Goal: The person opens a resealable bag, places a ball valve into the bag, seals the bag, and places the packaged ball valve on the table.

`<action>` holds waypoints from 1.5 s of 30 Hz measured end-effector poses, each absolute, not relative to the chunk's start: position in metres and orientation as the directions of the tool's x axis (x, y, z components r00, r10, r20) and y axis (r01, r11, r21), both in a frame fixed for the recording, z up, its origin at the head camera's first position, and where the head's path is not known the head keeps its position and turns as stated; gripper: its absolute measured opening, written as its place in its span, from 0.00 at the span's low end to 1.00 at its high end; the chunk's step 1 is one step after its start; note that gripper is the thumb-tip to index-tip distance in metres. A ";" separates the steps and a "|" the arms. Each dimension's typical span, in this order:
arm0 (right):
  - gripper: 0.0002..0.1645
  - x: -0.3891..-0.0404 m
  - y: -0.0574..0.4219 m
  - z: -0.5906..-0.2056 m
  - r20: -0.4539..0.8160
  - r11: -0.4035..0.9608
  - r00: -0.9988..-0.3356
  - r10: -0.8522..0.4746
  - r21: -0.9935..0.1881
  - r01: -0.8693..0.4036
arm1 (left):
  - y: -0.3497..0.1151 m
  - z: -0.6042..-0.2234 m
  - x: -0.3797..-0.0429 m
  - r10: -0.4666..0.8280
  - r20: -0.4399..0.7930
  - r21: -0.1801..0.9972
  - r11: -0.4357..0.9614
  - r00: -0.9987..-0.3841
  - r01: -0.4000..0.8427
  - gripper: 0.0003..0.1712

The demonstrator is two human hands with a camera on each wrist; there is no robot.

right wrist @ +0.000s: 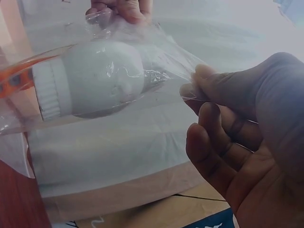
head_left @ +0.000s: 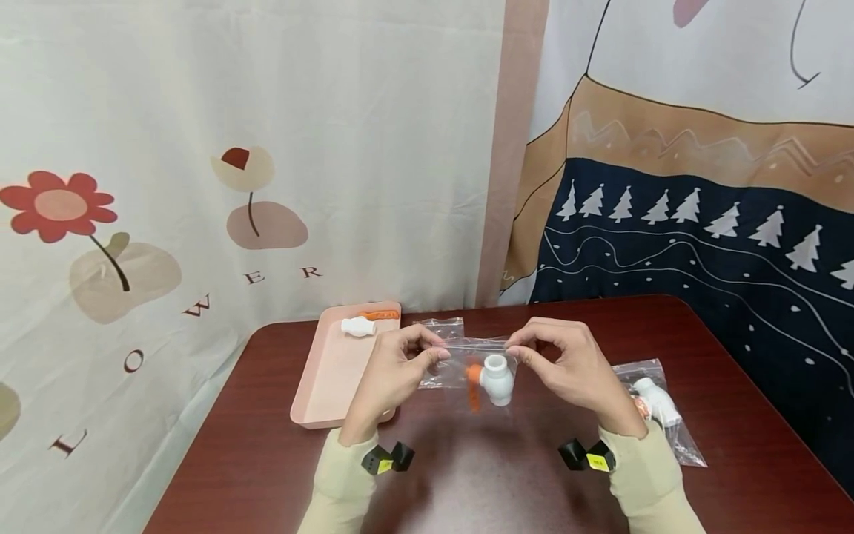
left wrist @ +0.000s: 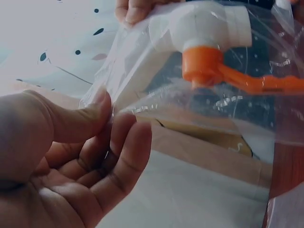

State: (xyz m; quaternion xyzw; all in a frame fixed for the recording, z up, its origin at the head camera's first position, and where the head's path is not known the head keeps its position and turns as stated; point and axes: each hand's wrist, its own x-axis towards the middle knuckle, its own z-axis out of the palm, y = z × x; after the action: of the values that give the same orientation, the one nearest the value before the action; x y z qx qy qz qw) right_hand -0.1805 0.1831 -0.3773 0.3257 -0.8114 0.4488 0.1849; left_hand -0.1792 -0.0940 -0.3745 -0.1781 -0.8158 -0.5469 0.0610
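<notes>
A clear zip bag hangs above the table between my two hands. Inside it is a white ball valve with an orange handle, seen closer in the left wrist view as a valve and in the right wrist view as a valve. My left hand pinches one top corner of the bag between thumb and fingers. At the opposite top corner, my right hand pinches the edge the same way. The bag's top edge is stretched straight between them.
A pink tray at the left holds a white valve body and an orange handle. Another clear bag lies behind my left hand. Beside my right forearm rests a bagged white valve. Curtains hang behind the table.
</notes>
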 end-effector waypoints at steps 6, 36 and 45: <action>0.08 -0.181 0.184 -0.378 0.577 0.380 -0.737 -0.353 -0.631 -0.676 | -0.092 -0.375 -0.179 0.179 0.292 0.903 0.273 -0.940 0.332 0.03; 0.11 -0.174 0.146 -0.385 0.593 0.320 -0.718 -0.365 -0.644 -0.695 | -0.077 -0.380 -0.174 0.261 0.494 0.846 0.074 -0.829 0.528 0.05; 0.08 -0.173 0.142 -0.385 0.620 0.299 -0.690 -0.374 -0.624 -0.722 | -0.072 -0.381 -0.172 0.270 0.543 0.811 0.077 -0.795 0.580 0.05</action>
State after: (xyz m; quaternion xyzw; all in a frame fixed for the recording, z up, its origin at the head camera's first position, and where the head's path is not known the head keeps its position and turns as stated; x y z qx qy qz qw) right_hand -0.1728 0.1424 -0.3854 0.3492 -0.7850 0.4782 0.1819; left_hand -0.1720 -0.0722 -0.3808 -0.2937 -0.7228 -0.6126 0.1265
